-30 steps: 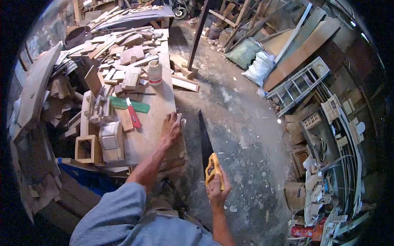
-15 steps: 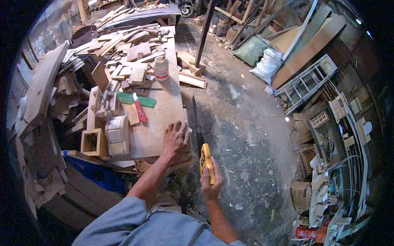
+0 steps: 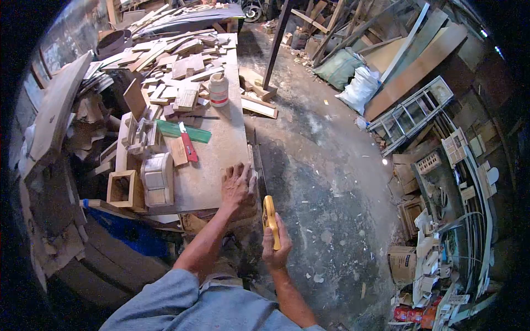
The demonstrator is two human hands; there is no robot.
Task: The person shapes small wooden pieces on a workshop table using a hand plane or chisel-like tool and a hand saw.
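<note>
Gripping dark-bladed, yellow-handled saw (image 3: 269,205), right hand (image 3: 278,246) curled; left hand (image 3: 238,187) splayed on workbench (image 3: 212,160).

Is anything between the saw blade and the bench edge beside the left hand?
Nothing clearly visible blocks the narrow gap between the blade and the bench. The left hand rests close by, on the bench near that edge; contact can't be judged.

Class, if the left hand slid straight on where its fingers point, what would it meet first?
Past bare tabletop, the left hand would probably meet the white jar, perhaps only brushing its right side; the exact line is hard to judge.
</note>
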